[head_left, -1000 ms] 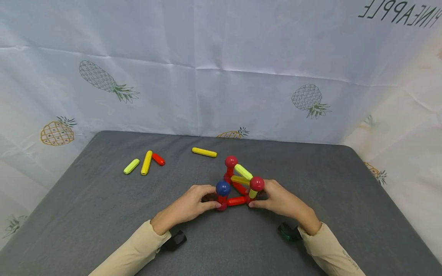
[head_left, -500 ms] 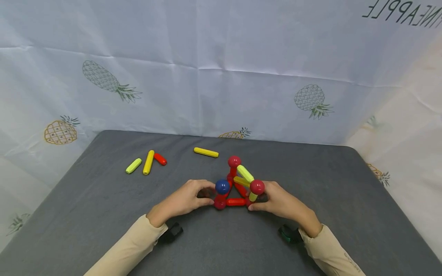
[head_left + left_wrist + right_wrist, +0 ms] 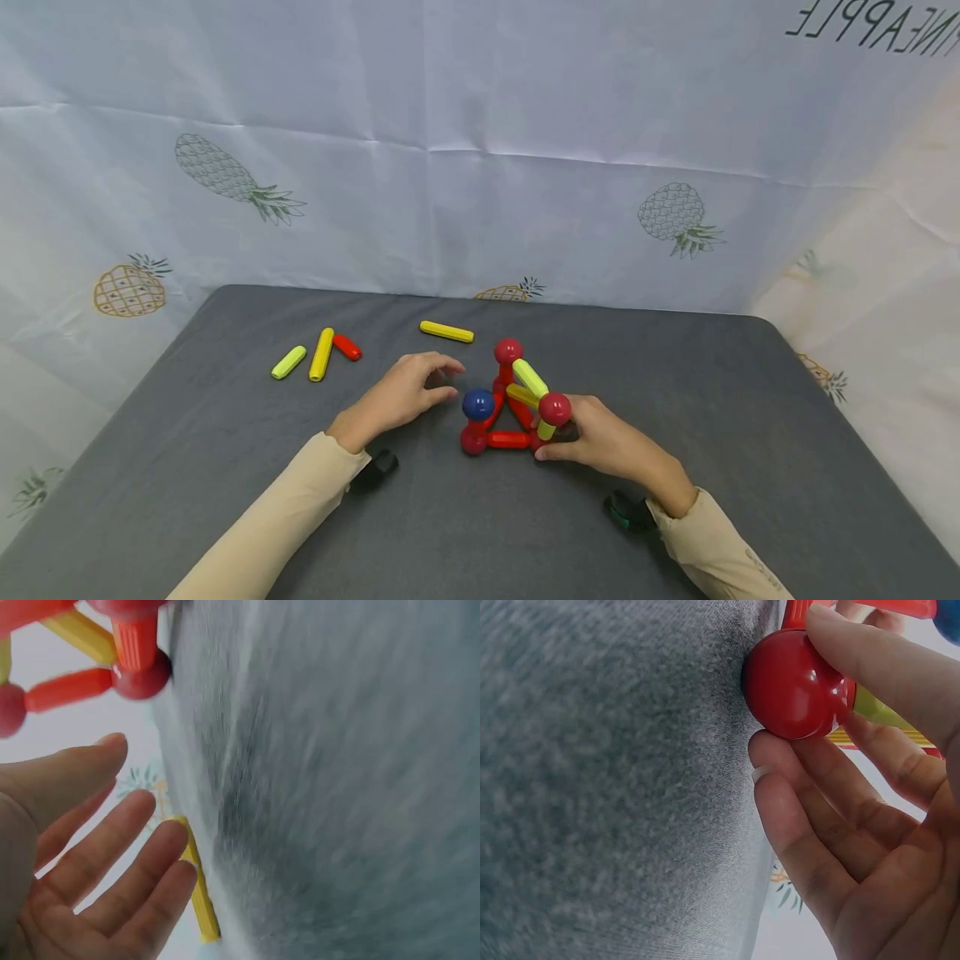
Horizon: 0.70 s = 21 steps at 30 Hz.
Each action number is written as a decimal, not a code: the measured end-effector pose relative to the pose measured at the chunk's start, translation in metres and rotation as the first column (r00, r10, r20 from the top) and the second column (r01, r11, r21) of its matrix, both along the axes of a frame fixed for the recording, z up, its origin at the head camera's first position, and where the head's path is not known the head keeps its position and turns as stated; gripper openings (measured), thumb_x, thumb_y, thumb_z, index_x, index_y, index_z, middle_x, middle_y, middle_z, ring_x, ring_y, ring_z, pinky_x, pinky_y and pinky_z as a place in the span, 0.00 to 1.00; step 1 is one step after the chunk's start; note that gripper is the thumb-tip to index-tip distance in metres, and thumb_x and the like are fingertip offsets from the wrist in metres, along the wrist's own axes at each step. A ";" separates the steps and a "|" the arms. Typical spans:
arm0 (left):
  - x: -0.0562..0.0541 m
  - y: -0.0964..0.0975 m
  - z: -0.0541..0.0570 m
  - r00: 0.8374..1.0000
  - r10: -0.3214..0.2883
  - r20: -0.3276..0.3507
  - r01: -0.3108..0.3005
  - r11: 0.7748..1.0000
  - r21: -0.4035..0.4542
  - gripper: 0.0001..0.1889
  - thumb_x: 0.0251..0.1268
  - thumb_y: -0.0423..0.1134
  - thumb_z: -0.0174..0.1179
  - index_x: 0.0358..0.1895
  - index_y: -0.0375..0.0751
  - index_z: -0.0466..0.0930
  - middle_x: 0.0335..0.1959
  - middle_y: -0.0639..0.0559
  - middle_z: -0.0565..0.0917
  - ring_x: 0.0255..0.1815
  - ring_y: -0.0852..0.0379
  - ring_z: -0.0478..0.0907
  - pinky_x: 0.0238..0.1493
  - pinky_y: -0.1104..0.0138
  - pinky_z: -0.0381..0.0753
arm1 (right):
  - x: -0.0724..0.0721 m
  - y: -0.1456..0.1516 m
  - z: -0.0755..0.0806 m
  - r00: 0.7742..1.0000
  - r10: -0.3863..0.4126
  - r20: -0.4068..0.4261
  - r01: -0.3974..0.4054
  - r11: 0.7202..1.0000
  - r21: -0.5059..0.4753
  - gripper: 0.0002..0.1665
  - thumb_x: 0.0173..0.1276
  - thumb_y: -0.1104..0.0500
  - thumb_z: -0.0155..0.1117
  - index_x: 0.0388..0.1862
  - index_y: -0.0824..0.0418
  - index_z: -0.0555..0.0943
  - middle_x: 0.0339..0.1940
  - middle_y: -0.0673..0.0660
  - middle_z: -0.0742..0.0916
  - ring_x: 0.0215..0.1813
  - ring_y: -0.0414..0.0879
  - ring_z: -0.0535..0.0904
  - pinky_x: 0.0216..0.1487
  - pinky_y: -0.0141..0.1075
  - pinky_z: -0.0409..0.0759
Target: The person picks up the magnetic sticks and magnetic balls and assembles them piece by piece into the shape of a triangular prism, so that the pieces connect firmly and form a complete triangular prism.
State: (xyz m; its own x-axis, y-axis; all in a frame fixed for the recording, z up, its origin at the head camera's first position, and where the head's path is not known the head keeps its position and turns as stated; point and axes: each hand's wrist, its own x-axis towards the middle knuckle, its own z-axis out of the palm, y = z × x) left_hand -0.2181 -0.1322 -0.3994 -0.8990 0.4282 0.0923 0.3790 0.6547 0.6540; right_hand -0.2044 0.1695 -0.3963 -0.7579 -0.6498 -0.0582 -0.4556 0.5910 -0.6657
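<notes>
A frame of sticks and balls, probably magnetic, stands on the table before me. It has a triangular base of red sticks [image 3: 508, 440] and red balls. Uprights carry a blue ball [image 3: 477, 405] at front left, a red ball [image 3: 508, 351] at the back and another red ball [image 3: 555, 409] at right. A yellow-green stick [image 3: 530, 378] reaches between the two upper red balls. My right hand [image 3: 603, 435] grips the lower right corner ball [image 3: 791, 684] between thumb and fingers. My left hand [image 3: 405, 387], fingers apart and holding nothing, hovers left of the frame.
A yellow stick [image 3: 446, 332] lies behind the left hand. Farther left lie a yellow-green stick [image 3: 288, 362], a yellow stick [image 3: 321, 354] and a short red stick [image 3: 347, 347]. A pineapple-print cloth [image 3: 450, 225] hangs behind the grey table [image 3: 465, 533].
My left hand has let go of the front left corner of the frame and moved back and slightly left. The right hand keeps its grip. The frame has shifted slightly.
</notes>
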 end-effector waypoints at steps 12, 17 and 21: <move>-0.036 0.009 0.003 0.990 0.113 -0.084 -0.118 0.992 -0.051 0.19 0.64 0.35 0.67 0.59 0.38 0.81 0.56 0.45 0.84 0.56 0.46 0.80 0.60 0.53 0.78 | 0.000 -0.001 0.000 1.000 0.016 -0.005 -0.016 1.000 -0.004 0.19 0.57 0.54 0.78 0.44 0.57 0.82 0.36 0.46 0.85 0.37 0.35 0.79 0.42 0.31 0.82; -0.047 0.012 0.006 0.985 0.143 -0.095 -0.154 0.980 -0.126 0.19 0.66 0.35 0.65 0.59 0.39 0.80 0.57 0.43 0.82 0.59 0.45 0.77 0.62 0.52 0.77 | 0.000 -0.001 -0.001 1.000 0.013 -0.001 -0.013 1.000 -0.004 0.18 0.57 0.54 0.78 0.43 0.57 0.82 0.36 0.46 0.85 0.36 0.35 0.80 0.42 0.31 0.82; -0.054 0.013 0.006 0.983 0.150 -0.108 -0.168 0.969 -0.182 0.19 0.66 0.34 0.65 0.59 0.39 0.81 0.57 0.43 0.82 0.59 0.45 0.76 0.64 0.53 0.76 | 0.000 -0.001 0.000 1.000 0.015 -0.007 -0.015 1.000 0.002 0.18 0.57 0.53 0.78 0.42 0.56 0.82 0.36 0.46 0.85 0.36 0.35 0.79 0.42 0.32 0.82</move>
